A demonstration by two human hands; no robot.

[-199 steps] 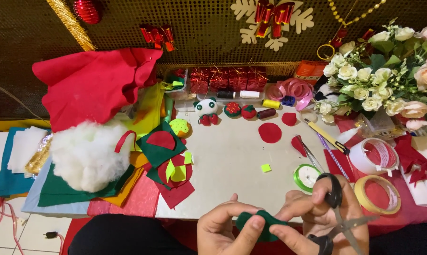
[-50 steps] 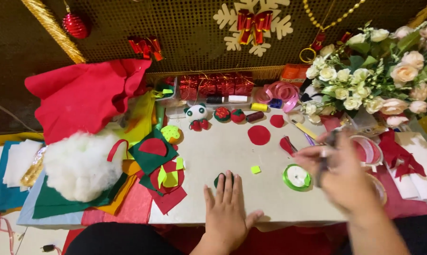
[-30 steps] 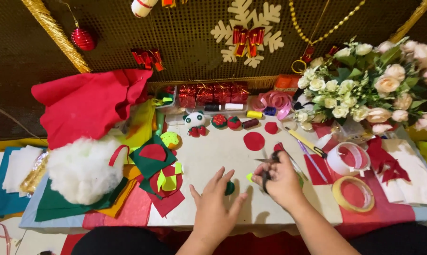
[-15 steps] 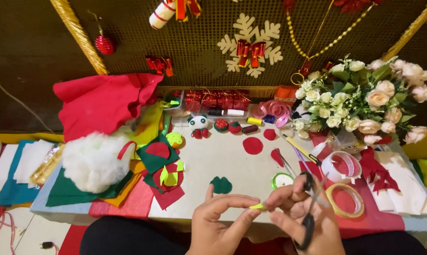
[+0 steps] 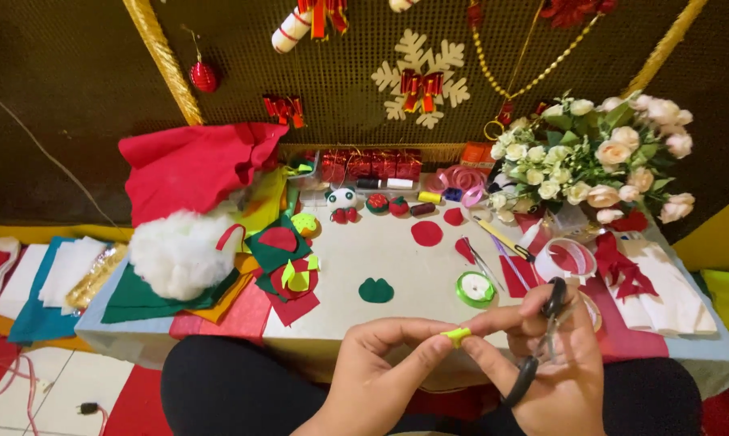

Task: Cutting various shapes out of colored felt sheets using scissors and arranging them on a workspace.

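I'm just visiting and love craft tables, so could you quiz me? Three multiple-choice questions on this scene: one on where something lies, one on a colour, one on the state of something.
1. Where does the dark green felt cutout lie?
A. On the pale table top, beyond the hands
B. Inside the flower bunch
C. Hung on the mesh wall

2. What colour is the small scrap pinched between the two hands?
A. Blue
B. Yellow-green
C. White

3. How are the scissors held?
A. Lying loose on the table
B. Hooked on the right hand, blades down
C. Gripped by the left hand

Answers: 1 A, it rests flat on the table; 2 B, it shows bright lime at the fingertips; 3 B, a right finger passes through one handle loop.
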